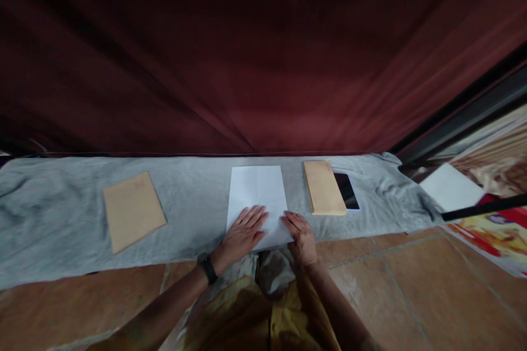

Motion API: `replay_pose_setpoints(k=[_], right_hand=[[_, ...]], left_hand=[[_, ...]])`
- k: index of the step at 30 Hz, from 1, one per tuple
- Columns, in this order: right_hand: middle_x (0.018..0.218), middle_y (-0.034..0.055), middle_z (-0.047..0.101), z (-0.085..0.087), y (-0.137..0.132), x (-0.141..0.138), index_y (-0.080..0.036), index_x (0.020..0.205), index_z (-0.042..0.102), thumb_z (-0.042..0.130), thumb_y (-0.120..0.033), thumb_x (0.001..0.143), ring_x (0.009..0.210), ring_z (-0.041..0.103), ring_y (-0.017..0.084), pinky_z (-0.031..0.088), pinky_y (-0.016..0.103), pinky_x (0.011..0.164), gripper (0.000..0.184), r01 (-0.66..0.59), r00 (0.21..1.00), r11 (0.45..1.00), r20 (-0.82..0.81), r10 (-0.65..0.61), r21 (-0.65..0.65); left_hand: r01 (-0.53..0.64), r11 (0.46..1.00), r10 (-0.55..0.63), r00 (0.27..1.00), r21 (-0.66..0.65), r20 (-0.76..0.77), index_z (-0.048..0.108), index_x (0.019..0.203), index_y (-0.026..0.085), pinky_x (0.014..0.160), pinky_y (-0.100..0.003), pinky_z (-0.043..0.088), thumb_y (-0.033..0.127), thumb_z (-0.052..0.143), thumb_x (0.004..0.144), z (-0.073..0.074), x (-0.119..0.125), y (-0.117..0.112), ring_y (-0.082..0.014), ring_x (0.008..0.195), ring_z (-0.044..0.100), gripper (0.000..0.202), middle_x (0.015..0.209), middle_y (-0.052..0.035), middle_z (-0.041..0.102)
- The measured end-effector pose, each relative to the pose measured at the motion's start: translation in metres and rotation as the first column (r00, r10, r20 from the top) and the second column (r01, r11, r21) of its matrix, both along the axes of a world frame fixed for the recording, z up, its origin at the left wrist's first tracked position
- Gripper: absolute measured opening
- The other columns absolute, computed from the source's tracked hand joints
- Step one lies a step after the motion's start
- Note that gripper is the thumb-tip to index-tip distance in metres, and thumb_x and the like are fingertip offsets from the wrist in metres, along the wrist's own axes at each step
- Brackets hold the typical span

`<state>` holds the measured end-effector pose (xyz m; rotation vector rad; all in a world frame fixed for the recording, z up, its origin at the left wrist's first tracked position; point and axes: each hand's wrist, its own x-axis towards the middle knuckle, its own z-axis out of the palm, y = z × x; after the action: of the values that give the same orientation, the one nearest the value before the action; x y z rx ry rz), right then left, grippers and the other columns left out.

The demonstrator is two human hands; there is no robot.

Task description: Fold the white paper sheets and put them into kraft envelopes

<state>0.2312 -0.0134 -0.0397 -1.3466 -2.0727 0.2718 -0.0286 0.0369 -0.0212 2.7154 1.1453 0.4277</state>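
A white sheet of paper (257,189) lies flat on a grey cloth (61,214) spread over the floor. My left hand (244,233) rests palm down on the sheet's near left part, fingers stretched out. A black watch (207,267) sits on that wrist. My right hand (300,235) sits at the sheet's near right corner, its fingers curled and pressed onto the paper's edge. Both hands touch the paper.
A brown envelope (132,209) lies on the cloth at left. A stack of brown envelopes (324,187) lies right of the sheet, beside a dark phone (346,190). A dark red curtain (263,55) hangs behind. Tiled floor (411,285) and more white paper (450,187) are at right.
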Motion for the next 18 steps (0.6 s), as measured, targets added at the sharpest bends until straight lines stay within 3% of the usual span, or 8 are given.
replay_pose_setpoints(k=[2, 5, 8, 10, 12, 14, 16, 18], right_hand=[[0.149, 0.011, 0.055, 0.0, 0.0, 0.0, -0.021, 0.143, 0.056, 0.051, -0.008, 0.069, 0.138, 0.051, 0.029, 0.039, 0.054, 0.118, 0.075, 0.008, 1.0, 1.0, -0.002, -0.008, 0.006], [0.148, 0.0112, 0.055, 0.0, 0.0, 0.0, -0.021, 0.143, 0.056, 0.051, -0.007, 0.069, 0.137, 0.051, 0.028, 0.038, 0.054, 0.119, 0.076, 0.007, 1.0, 1.0, 0.003, -0.007, -0.004], [0.149, 0.0117, 0.055, 0.0, 0.0, 0.001, -0.02, 0.143, 0.056, 0.051, -0.009, 0.07, 0.138, 0.05, 0.028, 0.037, 0.053, 0.119, 0.074, -0.002, 1.0, 1.0, 0.008, 0.002, -0.001], [0.149, 0.0116, 0.055, 0.001, 0.0, 0.001, -0.02, 0.142, 0.056, 0.051, -0.01, 0.072, 0.138, 0.05, 0.028, 0.037, 0.052, 0.119, 0.072, 0.001, 1.0, 1.0, 0.012, -0.001, 0.006], [0.148, 0.0113, 0.055, 0.001, 0.0, 0.001, -0.021, 0.142, 0.056, 0.051, -0.011, 0.072, 0.137, 0.05, 0.027, 0.038, 0.052, 0.119, 0.071, 0.005, 1.0, 1.0, 0.013, -0.006, 0.009], [0.148, 0.012, 0.055, 0.001, 0.001, 0.001, -0.02, 0.143, 0.055, 0.051, -0.012, 0.072, 0.137, 0.051, 0.028, 0.038, 0.053, 0.118, 0.071, 0.0, 1.0, 1.0, 0.012, 0.0, 0.009], [0.148, 0.0133, 0.055, -0.001, 0.001, 0.001, -0.019, 0.143, 0.055, 0.052, -0.012, 0.072, 0.137, 0.051, 0.029, 0.038, 0.054, 0.118, 0.071, -0.012, 1.0, 1.0, 0.014, 0.012, 0.011], [0.148, 0.0138, 0.055, -0.002, 0.001, 0.002, -0.018, 0.143, 0.055, 0.052, -0.012, 0.073, 0.137, 0.05, 0.029, 0.038, 0.053, 0.118, 0.071, -0.015, 1.0, 1.0, 0.022, 0.015, 0.013]], left_hand=[[-0.011, 1.0, 0.011, 1.0, -0.023, -0.002, 0.042, 0.155, 0.027, 0.127, -0.044, 0.02, 0.046, 0.042, 0.103, 0.002, -0.005, 0.004, -0.0205, 0.152, 0.033, 0.055, 0.161, -0.006, 0.042], [-0.117, 0.993, 0.117, 0.993, -0.015, -0.022, 0.041, 0.155, 0.023, 0.127, -0.046, 0.02, 0.049, 0.04, 0.103, 0.003, -0.007, 0.031, -0.0226, 0.152, 0.032, 0.058, 0.162, -0.008, 0.041], [-0.26, 0.966, 0.26, 0.964, 0.011, -0.062, 0.04, 0.155, 0.015, 0.127, -0.049, 0.02, 0.047, 0.037, 0.103, 0.004, 0.002, 0.058, -0.0272, 0.153, 0.029, 0.061, 0.163, -0.0128, 0.037], [-0.308, 0.951, 0.31, 0.949, 0.03, -0.065, 0.04, 0.155, 0.013, 0.126, -0.052, 0.019, 0.044, 0.036, 0.103, 0.003, 0.015, 0.061, -0.0296, 0.154, 0.028, 0.061, 0.163, -0.0149, 0.036], [-0.257, 0.966, 0.258, 0.964, 0.036, -0.054, 0.04, 0.155, 0.015, 0.127, -0.052, 0.018, 0.041, 0.035, 0.104, 0.001, 0.028, 0.05, -0.0284, 0.154, 0.028, 0.058, 0.163, -0.0132, 0.037], [-0.102, 0.995, 0.103, 0.994, 0.022, -0.045, 0.042, 0.155, 0.02, 0.127, -0.048, 0.018, 0.04, 0.036, 0.104, 0.0, 0.036, 0.032, -0.0244, 0.153, 0.03, 0.055, 0.162, -0.0085, 0.04], [0.014, 1.0, -0.013, 0.999, 0.013, -0.04, 0.041, 0.155, 0.023, 0.127, -0.044, 0.019, 0.039, 0.036, 0.104, -0.001, 0.031, 0.018, -0.0215, 0.153, 0.031, 0.054, 0.163, -0.0055, 0.04], [0.037, 0.999, -0.036, 0.998, 0.003, -0.046, 0.041, 0.155, 0.026, 0.127, -0.042, 0.02, 0.043, 0.037, 0.104, 0.001, 0.015, 0.018, -0.0204, 0.152, 0.032, 0.053, 0.163, -0.0037, 0.039]])
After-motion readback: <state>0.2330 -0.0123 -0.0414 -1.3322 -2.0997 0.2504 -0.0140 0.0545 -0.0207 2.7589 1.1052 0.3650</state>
